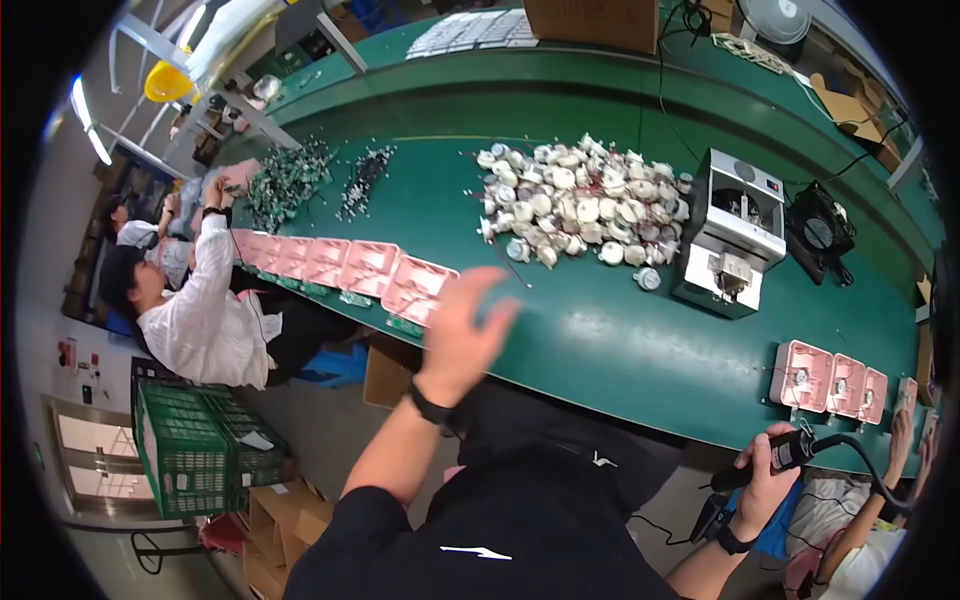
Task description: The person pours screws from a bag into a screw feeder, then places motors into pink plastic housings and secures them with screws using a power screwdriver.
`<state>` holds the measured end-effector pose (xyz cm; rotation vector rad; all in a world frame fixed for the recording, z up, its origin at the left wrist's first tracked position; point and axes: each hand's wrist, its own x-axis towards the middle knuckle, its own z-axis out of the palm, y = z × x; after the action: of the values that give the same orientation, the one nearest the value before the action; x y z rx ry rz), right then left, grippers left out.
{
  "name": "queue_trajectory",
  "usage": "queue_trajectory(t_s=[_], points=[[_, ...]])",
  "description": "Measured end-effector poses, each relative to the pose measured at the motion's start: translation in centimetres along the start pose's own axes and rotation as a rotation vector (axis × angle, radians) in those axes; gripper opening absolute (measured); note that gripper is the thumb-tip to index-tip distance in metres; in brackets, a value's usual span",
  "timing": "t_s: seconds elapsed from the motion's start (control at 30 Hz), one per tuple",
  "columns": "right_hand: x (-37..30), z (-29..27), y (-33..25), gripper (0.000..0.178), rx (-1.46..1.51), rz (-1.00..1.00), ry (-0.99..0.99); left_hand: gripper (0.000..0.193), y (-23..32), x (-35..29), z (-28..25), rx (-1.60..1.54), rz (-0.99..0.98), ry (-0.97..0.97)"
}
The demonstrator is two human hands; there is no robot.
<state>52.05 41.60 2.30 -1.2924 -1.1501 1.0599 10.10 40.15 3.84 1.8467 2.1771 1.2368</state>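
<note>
My left hand (466, 335) reaches over the table edge with thumb and fingers apart, partly smeared by motion. It covers one side of the nearest pink plastic box (412, 290), the end one of a row; I cannot tell whether they touch. Small green parts (404, 327) lie along the near side of that row. At the lower right, my right hand (766, 482) is wrapped round a black electric screwdriver (790, 452) with a thick black cable. The tool is near the table's front edge, below a short row of pink boxes (802, 376) with round parts and wires inside.
A big pile of white round motors (585, 200) with wires covers the table's middle. Right of it stand a silver machine (735, 235) and a black fan (822, 228). Green circuit boards (290, 180) are heaped left. Co-workers sit at both sides; green crates (200, 440) stand on the floor.
</note>
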Motion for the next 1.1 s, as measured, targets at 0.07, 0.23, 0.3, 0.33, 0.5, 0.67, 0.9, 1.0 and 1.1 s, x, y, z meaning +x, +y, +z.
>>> queue_trajectory(t_s=[0.07, 0.23, 0.3, 0.33, 0.5, 0.67, 0.9, 1.0, 1.1], points=[[0.2, 3.0, -0.7, 0.02, 0.052, 0.031, -0.056, 0.031, -6.2, 0.1, -4.2, 0.298, -0.054, 0.12], [-0.2, 10.6, -2.5, 0.023, -0.042, 0.169, -0.272, 0.024, -14.6, -0.9, -8.0, 0.586, -0.182, 0.027], [-0.6, 13.3, -2.7, 0.023, -0.077, 0.177, -0.328, 0.021, -15.5, -0.9, -7.8, 0.576, -0.191, 0.018], [-0.8, 14.6, -2.7, 0.024, -0.103, 0.191, -0.386, 0.02, -15.8, -1.1, -7.8, 0.571, -0.201, 0.013], [-1.1, 18.4, -3.0, 0.024, -0.214, 0.127, -0.542, 0.02, -16.4, -0.7, -8.0, 0.555, -0.275, -0.003], [-0.1, 19.6, -2.8, 0.024, -0.325, 0.104, -0.576, 0.024, -17.4, -0.1, -9.5, 0.49, -0.251, 0.05], [0.0, 23.0, -1.8, 0.03, -0.171, 0.351, -0.695, 0.029, -23.0, 0.2, -13.5, 0.621, -0.371, 0.151], [0.0, 25.7, -1.5, 0.035, -0.3, 0.241, -0.828, 0.028, -23.3, 0.5, -12.3, 0.559, -0.388, 0.057], [-0.1, 27.8, -1.6, 0.039, -0.324, 0.216, -0.894, 0.027, -23.1, -0.4, -12.3, 0.518, -0.34, 0.052]])
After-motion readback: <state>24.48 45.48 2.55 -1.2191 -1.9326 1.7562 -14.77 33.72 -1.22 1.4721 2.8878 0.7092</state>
